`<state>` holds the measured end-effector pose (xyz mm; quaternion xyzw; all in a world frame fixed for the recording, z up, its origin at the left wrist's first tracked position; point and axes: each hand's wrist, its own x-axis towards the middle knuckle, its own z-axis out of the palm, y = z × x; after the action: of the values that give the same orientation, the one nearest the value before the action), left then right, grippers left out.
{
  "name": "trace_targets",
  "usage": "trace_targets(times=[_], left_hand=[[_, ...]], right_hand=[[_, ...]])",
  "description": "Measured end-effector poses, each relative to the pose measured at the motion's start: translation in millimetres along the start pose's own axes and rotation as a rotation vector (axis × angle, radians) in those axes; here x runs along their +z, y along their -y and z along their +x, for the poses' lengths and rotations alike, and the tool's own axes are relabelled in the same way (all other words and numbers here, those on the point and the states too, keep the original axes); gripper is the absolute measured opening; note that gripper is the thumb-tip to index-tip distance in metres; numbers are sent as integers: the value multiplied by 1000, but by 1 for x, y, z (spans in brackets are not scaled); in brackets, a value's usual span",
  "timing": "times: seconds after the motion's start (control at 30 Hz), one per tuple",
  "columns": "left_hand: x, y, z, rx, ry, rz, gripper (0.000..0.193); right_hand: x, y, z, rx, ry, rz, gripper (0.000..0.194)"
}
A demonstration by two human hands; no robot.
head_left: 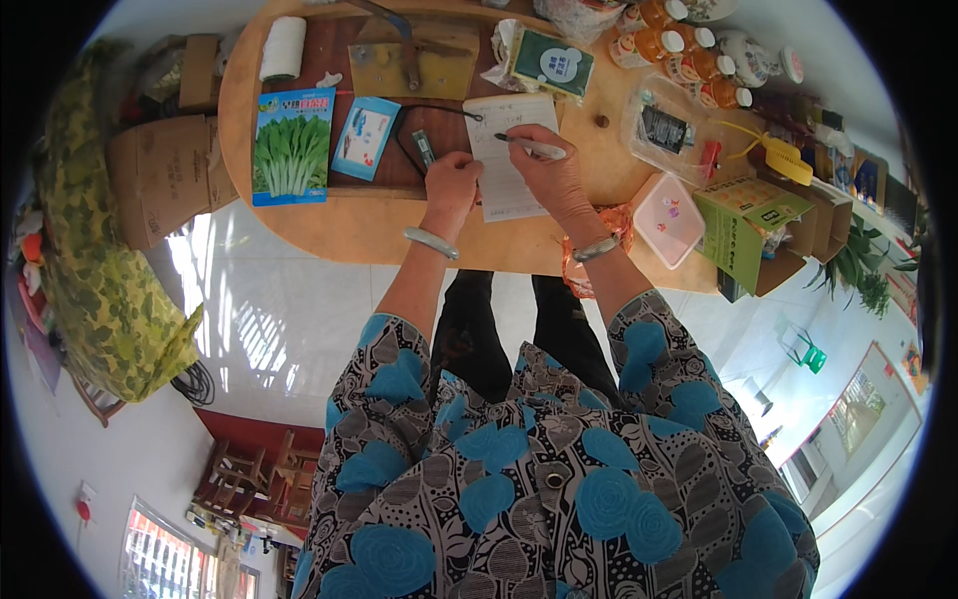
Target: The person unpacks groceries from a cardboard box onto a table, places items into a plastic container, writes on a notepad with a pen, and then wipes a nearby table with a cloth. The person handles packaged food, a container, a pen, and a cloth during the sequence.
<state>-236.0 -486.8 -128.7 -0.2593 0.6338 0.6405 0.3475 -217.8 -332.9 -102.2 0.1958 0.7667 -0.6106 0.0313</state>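
My right hand [550, 168] grips a marker pen [540, 146] with a white barrel, its dark tip over a sheet of lined paper [513, 187]. Some handwriting shows on the sheet's upper part. My left hand [453, 180] rests at the paper's left edge with its fingers drawn together; whether it pinches the sheet is hidden. Just above that hand lies a small dark object with a pale label [423, 147], beside a pair of black-framed glasses [408, 135]. Left of these are a blue-edged packet [366, 138] and a seed packet picturing leafy greens [293, 150].
A thread spool [283, 49], a metal-bladed tool [414, 67] and green scouring pads [552, 64] lie along the far side. Bottles of orange liquid [647, 46], a plastic tray [658, 127], a pink-rimmed container [668, 217] and a green carton [737, 232] stand right.
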Motion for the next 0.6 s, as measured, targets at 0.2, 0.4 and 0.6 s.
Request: trace_targets(times=[0.2,0.4,0.6], left_hand=[[0,-1,-1,-6,1,-3,11],[0,0,0,-1,-3,-7,11],[1,1,1,-3,-16,2,11]], right_hand=[[-5,-4,1,-15,-5,2,15],[-8,1,0,37,-4,-6,17],[-8,6,-5,66,34,-20,14]])
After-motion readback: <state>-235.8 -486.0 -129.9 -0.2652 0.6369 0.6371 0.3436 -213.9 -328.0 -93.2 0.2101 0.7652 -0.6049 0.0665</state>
